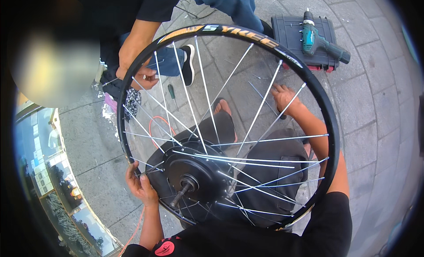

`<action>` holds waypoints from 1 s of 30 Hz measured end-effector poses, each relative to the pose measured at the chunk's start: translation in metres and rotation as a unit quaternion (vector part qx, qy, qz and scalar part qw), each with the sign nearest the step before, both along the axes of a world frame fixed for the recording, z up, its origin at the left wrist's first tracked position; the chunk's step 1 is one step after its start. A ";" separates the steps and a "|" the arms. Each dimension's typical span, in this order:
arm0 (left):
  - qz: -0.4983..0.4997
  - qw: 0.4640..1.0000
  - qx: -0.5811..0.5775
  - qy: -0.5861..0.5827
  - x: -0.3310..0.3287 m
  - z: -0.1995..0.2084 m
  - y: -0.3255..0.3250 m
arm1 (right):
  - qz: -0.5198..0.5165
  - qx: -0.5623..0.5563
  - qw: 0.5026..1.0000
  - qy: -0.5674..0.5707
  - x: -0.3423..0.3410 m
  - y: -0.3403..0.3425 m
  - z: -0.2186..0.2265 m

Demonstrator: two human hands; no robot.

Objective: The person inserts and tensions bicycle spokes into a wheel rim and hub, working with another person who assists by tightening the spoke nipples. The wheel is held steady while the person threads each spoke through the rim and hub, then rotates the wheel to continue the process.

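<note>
A black bicycle wheel rim (332,124) stands tilted over my lap, with a black hub motor (194,166) and its axle inside. Silver spokes (190,95) run from the hub; several lie loosely crossed at the right side. My left hand (143,186) is closed around the rim's lower left, thumb up. Seen through the wheel, my right hand (286,100) reaches down to the pavement, its fingers somewhat apart beside loose spokes (261,98). Whether its fingertips touch one is hard to see.
Across the wheel, another person's hand (145,78) is near the rim's upper left. A green-handled screwdriver (171,91) lies on the paving. A cordless drill (311,38) rests on a black toolbox (282,31). An orange cable (152,124) curves behind the wheel.
</note>
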State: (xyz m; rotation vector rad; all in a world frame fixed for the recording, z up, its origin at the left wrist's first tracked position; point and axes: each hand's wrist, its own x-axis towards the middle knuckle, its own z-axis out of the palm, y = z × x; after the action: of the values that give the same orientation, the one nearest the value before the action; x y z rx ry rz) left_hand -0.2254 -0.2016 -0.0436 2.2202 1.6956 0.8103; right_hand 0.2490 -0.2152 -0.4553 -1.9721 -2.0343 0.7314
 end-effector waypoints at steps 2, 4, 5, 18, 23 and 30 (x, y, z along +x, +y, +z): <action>0.007 1.000 -0.006 0.018 -0.006 0.003 -0.009 | 0.032 -0.052 0.998 0.000 -0.013 0.018 0.003; 0.021 0.999 -0.006 0.029 -0.010 0.006 -0.018 | 0.054 -0.015 0.998 -0.002 -0.026 0.030 -0.016; 0.028 0.999 -0.003 0.031 -0.008 0.007 -0.021 | 0.067 -0.024 0.997 -0.012 -0.029 0.039 -0.020; 0.030 0.999 -0.004 0.020 -0.003 0.006 -0.021 | 0.168 0.099 0.934 -0.300 -0.046 0.018 -0.130; 0.033 0.999 -0.014 0.015 0.001 0.004 -0.020 | 0.005 0.084 0.994 -0.068 -0.008 -0.014 -0.035; -0.023 1.000 -0.017 0.011 0.000 -0.001 -0.002 | -0.045 0.015 0.987 -0.155 -0.015 -0.026 -0.039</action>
State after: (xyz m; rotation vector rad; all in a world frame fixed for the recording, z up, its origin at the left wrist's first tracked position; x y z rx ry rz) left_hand -0.2256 -0.2036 -0.0443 2.2451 1.6502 0.7437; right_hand 0.2339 -0.2416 -0.4943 -2.2617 -2.0841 0.3919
